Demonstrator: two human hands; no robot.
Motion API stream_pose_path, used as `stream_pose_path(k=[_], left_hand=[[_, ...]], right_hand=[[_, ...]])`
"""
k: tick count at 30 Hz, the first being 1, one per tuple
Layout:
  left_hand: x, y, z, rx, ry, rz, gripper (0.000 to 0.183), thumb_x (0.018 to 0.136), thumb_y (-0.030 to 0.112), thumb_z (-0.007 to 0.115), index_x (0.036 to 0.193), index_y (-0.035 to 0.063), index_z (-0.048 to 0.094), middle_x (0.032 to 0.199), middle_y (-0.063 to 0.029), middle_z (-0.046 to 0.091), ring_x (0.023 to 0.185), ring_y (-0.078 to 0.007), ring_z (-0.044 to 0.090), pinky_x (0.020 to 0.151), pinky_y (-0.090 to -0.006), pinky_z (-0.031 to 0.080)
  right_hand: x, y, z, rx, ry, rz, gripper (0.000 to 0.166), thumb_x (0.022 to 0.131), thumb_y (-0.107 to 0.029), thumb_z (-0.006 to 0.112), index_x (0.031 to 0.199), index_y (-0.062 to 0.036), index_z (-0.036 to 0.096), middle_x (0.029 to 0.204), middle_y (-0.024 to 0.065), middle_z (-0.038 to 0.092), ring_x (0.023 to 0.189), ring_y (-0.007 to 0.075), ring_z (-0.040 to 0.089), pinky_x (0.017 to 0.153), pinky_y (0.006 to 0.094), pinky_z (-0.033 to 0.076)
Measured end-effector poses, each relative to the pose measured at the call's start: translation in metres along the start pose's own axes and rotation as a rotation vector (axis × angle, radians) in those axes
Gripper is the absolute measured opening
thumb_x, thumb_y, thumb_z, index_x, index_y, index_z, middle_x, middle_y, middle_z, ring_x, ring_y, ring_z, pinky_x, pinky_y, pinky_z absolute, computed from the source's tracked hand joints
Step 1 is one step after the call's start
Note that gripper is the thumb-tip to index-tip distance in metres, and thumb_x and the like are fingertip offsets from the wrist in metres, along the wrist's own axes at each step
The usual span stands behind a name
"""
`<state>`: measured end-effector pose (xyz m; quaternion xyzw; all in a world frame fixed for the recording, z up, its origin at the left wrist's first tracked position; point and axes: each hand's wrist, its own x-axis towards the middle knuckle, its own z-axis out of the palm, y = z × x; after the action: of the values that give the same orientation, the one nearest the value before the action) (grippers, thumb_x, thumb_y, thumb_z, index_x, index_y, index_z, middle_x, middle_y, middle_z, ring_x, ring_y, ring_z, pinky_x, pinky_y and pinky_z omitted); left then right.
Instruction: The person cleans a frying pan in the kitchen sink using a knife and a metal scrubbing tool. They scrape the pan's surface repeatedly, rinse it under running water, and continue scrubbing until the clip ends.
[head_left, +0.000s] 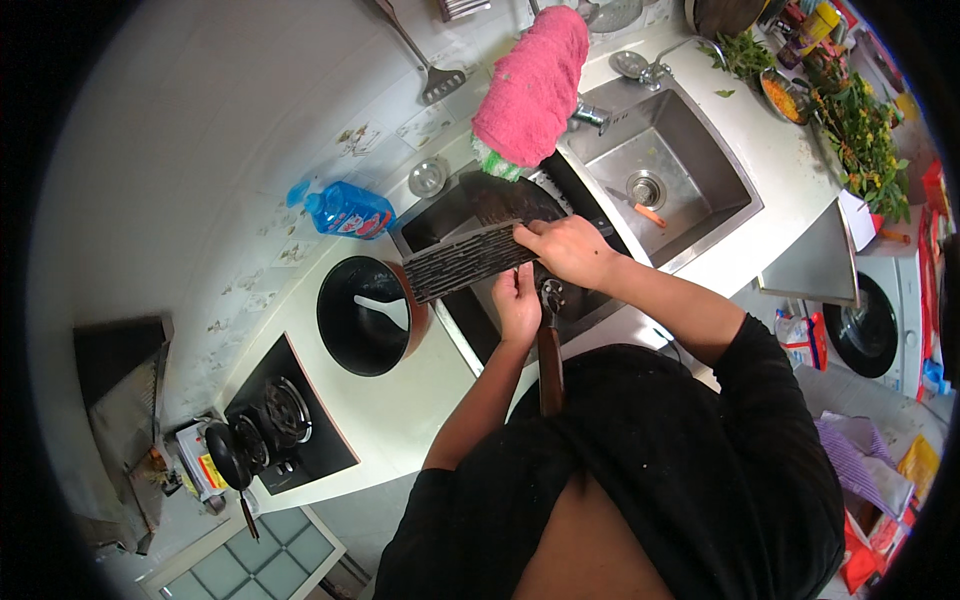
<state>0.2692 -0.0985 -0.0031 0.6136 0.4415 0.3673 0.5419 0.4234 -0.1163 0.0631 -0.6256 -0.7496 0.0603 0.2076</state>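
A dark, ribbed rectangular panel (469, 262) is tilted over the left sink basin (405, 232). My right hand (574, 251) grips its right end, thumb across the top face. At the lower edge near that same end, the fingertips of my left hand (517, 307) pinch the panel; their exact hold is partly hidden. Beneath the panel lies a dark wok (517, 199) in the basin. A wooden handle (550, 367) with a metal joint reaches from the basin towards my body.
A black-lined pot (360, 315) with a white spoon (382, 309) stands left of the sink, near a blue detergent bottle (349, 210). Pink towel (532, 90) hangs above the basin. An orange-handled knife (649, 215) lies in the right basin (682, 165). A gas hob (315, 435) is further left.
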Motion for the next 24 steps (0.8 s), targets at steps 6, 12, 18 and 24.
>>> stream_pose_path(k=[6, 12, 18, 24], left_hand=[[0.001, 0.024, -0.009, -0.021, -0.127, 0.013, 0.021, 0.093, 0.015, 0.059, 0.100, -0.0050, 0.060, 0.081, -0.0029, 0.063, 0.072, -0.0049, 0.052, 0.065, -0.0223, 0.044], [0.002, 0.020, -0.025, 0.031, -0.265, -0.084, 0.022, 0.092, 0.015, 0.061, 0.104, -0.0037, 0.060, 0.078, -0.0035, 0.062, 0.067, -0.0064, 0.054, 0.061, -0.0236, 0.045], [-0.006, 0.011, -0.009, 0.105, -0.230, 0.134, 0.016, 0.090, 0.012, 0.059, 0.098, -0.0014, 0.060, 0.073, -0.0128, 0.061, 0.064, -0.0157, 0.055, 0.063, -0.0319, 0.047], [-0.010, 0.013, -0.009, 0.157, -0.186, 0.081, 0.019, 0.090, 0.012, 0.059, 0.080, -0.0024, 0.053, 0.063, -0.0148, 0.052, 0.057, -0.0154, 0.045, 0.057, -0.0324, 0.042]], right_hand=[[-0.002, 0.007, -0.003, 0.048, -0.014, 0.015, 0.043, 0.069, -0.009, 0.064, 0.110, -0.0049, 0.051, 0.086, 0.0105, 0.061, 0.069, 0.0287, 0.064, 0.055, 0.0403, 0.050], [-0.006, 0.017, -0.001, 0.063, -0.010, 0.016, 0.048, 0.066, -0.009, 0.067, 0.112, -0.0048, 0.050, 0.088, 0.0111, 0.061, 0.071, 0.0294, 0.063, 0.057, 0.0406, 0.050], [-0.006, 0.013, -0.004, 0.067, -0.025, 0.023, 0.027, 0.075, -0.010, 0.056, 0.102, -0.0070, 0.050, 0.082, 0.0122, 0.060, 0.069, 0.0301, 0.064, 0.056, 0.0419, 0.049], [-0.005, 0.012, -0.003, 0.053, -0.067, 0.028, 0.047, 0.067, -0.008, 0.067, 0.110, -0.0063, 0.048, 0.085, 0.0107, 0.059, 0.072, 0.0302, 0.063, 0.057, 0.0416, 0.049]])
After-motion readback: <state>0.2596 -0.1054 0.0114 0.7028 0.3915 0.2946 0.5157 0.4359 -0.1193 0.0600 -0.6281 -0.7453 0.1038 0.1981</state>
